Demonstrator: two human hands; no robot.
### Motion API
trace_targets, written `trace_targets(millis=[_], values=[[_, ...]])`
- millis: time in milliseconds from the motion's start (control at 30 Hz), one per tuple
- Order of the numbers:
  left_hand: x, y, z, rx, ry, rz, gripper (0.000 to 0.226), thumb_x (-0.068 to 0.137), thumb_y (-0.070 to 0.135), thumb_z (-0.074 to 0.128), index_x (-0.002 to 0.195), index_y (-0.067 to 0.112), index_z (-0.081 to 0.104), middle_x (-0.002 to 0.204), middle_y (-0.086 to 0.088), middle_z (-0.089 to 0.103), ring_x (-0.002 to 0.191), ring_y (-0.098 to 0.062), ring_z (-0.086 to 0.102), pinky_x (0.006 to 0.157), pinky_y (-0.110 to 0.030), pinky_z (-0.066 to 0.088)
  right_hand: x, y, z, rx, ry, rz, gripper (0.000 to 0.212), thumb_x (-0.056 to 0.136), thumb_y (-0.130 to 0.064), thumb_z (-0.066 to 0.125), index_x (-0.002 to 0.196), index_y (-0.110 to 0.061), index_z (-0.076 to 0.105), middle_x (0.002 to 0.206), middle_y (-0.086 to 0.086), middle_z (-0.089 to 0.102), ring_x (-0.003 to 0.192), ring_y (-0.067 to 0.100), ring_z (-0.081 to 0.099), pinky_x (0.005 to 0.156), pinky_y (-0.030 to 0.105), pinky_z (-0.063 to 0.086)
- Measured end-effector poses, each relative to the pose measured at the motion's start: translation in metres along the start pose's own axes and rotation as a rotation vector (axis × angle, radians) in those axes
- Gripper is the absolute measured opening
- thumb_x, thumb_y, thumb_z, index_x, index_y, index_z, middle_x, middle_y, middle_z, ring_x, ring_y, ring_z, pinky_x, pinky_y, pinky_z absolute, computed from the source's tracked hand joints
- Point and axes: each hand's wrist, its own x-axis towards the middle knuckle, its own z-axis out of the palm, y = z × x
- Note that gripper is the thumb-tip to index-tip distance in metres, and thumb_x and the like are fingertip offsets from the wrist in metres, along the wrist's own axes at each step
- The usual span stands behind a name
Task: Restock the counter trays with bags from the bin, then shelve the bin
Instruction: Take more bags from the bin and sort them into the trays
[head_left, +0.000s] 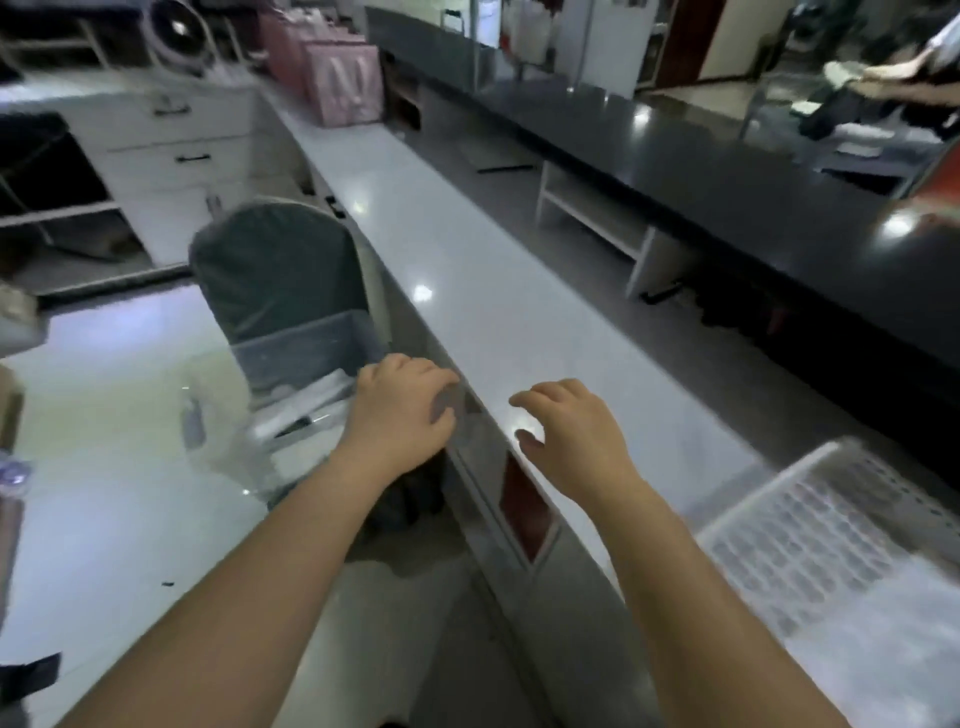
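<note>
Standing just left of left grip (402, 410), grey bin (301, 348); right grip (571, 436) empty

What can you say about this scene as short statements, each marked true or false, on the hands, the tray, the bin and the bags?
1. The right hand holds a bag. False: it is over the white counter with loosely curled fingers and holds nothing.
2. A white perforated tray lies at the lower right. True.
3. The grey bin stands on the dark counter. False: it is low down by the grey chair, to the left of the white counter.
4. Pink bags stand at the far end of the white counter. True.
</note>
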Motion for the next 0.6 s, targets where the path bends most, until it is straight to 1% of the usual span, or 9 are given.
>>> trace_targets(millis=[67, 100, 200, 267, 333, 433, 600], values=[[-0.007, -0.062, -0.006, 0.017, -0.007, -0.070, 0.037, 0.080, 0.033, 0.059, 0.116, 0.030, 0.064, 0.114, 0.008, 0.066, 0.106, -0.023, 0.052, 0.087, -0.036, 0.037, 0.043, -0.040, 0.030, -0.001, -0.037, -0.054, 0.027, 0.081, -0.018, 0.064, 0.107, -0.014, 0.066, 0.105, 0.004, 0.067, 0.100, 0.030, 0.054, 0.079, 0.042, 0.049], [-0.011, -0.090, -0.007, 0.024, -0.018, -0.108, 0.037, 0.080, 0.034, 0.059, 0.116, 0.030, 0.064, 0.113, 0.007, 0.066, 0.106, -0.023, 0.052, 0.086, -0.035, 0.038, 0.061, -0.058, 0.044, -0.005, -0.060, -0.079, 0.029, 0.081, -0.019, 0.063, 0.109, -0.015, 0.065, 0.106, 0.004, 0.067, 0.100, 0.030, 0.054, 0.079, 0.042, 0.049], [-0.027, -0.162, -0.002, 0.006, -0.080, -0.254, 0.040, 0.080, 0.037, 0.059, 0.120, 0.032, 0.062, 0.118, 0.005, 0.064, 0.111, -0.024, 0.051, 0.088, -0.036, 0.038, 0.105, -0.102, 0.090, 0.004, -0.159, -0.171, 0.038, 0.080, -0.023, 0.064, 0.118, -0.018, 0.062, 0.112, 0.004, 0.065, 0.105, 0.031, 0.054, 0.083, 0.041, 0.049], [-0.035, -0.199, 0.008, -0.023, -0.132, -0.340, 0.042, 0.081, 0.039, 0.057, 0.123, 0.034, 0.059, 0.121, 0.005, 0.063, 0.111, -0.023, 0.050, 0.090, -0.036, 0.039, 0.128, -0.121, 0.116, 0.006, -0.237, -0.200, 0.042, 0.083, -0.027, 0.062, 0.124, -0.021, 0.057, 0.118, 0.001, 0.062, 0.111, 0.027, 0.051, 0.087, 0.041, 0.048], [-0.036, -0.231, 0.020, -0.050, -0.160, -0.408, 0.042, 0.082, 0.040, 0.056, 0.124, 0.033, 0.058, 0.123, 0.004, 0.062, 0.111, -0.023, 0.050, 0.090, -0.036, 0.038, 0.154, -0.132, 0.140, 0.022, -0.282, -0.229, 0.042, 0.085, -0.030, 0.061, 0.126, -0.023, 0.056, 0.122, -0.001, 0.061, 0.113, 0.024, 0.050, 0.090, 0.040, 0.047], [-0.022, -0.269, 0.037, -0.086, -0.174, -0.488, 0.042, 0.083, 0.038, 0.057, 0.124, 0.032, 0.058, 0.124, 0.003, 0.062, 0.111, -0.024, 0.049, 0.090, -0.037, 0.039, 0.196, -0.137, 0.170, 0.068, -0.316, -0.256, 0.042, 0.085, -0.030, 0.065, 0.125, -0.023, 0.057, 0.124, -0.001, 0.061, 0.114, 0.024, 0.050, 0.091, 0.039, 0.048], [0.023, -0.319, 0.077, -0.107, -0.237, -0.596, 0.044, 0.083, 0.039, 0.054, 0.126, 0.033, 0.056, 0.122, 0.001, 0.061, 0.108, -0.024, 0.050, 0.088, -0.038, 0.040, 0.275, -0.122, 0.236, 0.123, -0.381, -0.246, 0.039, 0.085, -0.028, 0.065, 0.122, -0.022, 0.059, 0.123, 0.000, 0.061, 0.114, 0.023, 0.049, 0.091, 0.039, 0.046]])
